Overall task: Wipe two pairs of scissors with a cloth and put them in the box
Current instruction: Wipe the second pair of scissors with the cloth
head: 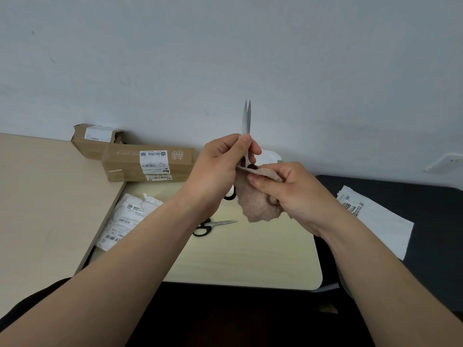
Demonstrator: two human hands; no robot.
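Observation:
My left hand [220, 166] grips a pair of black-handled scissors [246, 121] upright above the table, blades slightly apart and pointing up. My right hand [288, 191] holds a pinkish-beige cloth [253, 201] against the scissors near their pivot; the cloth hangs down below my fingers. A second, smaller pair of black-handled scissors [213, 225] lies flat on the pale yellow table [250, 256], blades pointing right. A white box [269, 156] sits behind my hands, mostly hidden.
Two brown cardboard parcels [147, 164] with labels lie at the back left by the wall. A white labelled packet [125, 221] rests at the table's left edge. A white paper [375, 221] lies on the dark surface at right.

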